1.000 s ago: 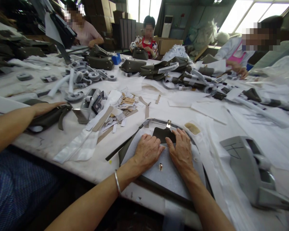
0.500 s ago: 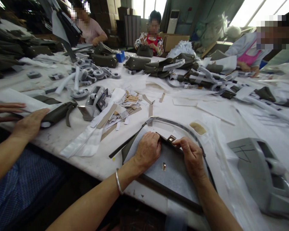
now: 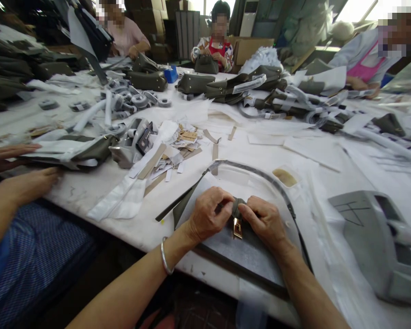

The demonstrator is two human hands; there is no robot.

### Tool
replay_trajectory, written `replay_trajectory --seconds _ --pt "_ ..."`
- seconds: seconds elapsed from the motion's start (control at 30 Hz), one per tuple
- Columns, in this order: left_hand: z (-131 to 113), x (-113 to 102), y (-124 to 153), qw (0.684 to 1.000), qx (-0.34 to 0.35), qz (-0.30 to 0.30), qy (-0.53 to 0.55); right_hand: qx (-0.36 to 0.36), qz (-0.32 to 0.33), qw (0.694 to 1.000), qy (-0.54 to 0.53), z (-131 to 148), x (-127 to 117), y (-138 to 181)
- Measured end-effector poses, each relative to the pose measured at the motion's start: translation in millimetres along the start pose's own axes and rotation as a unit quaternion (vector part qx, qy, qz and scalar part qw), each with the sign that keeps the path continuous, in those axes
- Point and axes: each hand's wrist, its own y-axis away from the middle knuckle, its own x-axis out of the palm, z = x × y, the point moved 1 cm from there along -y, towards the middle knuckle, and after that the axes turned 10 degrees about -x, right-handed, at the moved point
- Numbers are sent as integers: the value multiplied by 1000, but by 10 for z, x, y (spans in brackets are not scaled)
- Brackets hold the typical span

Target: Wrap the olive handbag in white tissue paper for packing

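Observation:
A dark olive handbag (image 3: 246,256) wrapped in grey-white paper lies flat at the table's near edge, its long strap (image 3: 260,176) arching behind it. My left hand (image 3: 207,214) and my right hand (image 3: 265,221) are both closed on the bag's small flap tab (image 3: 237,209), folding it down toward me. A gold metal clasp (image 3: 237,227) hangs from the tab between my thumbs. A silver bangle sits on my left wrist.
A grey tape dispenser (image 3: 380,242) stands at right, another (image 3: 132,144) left of centre beside paper and tape scraps (image 3: 178,146). A co-worker's hands (image 3: 20,169) handle a wrapped bag at left. Three people work across the table among olive bags (image 3: 226,89) and tape rolls.
My hands went from pressing flat on the bag to lifting its flap, then folding it down; the gold clasp now lies over the front. The co-worker's hands pulled a wrapped bag closer.

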Motion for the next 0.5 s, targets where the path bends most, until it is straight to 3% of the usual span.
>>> replay_trajectory --seconds 0.13,0.5 --pt "50 80 -7 992 42 113 -38 -10 25 1000 10 -25 10 16" --pt "68 84 -31 980 -62 188 -26 37 123 991 -35 81 -53 1"
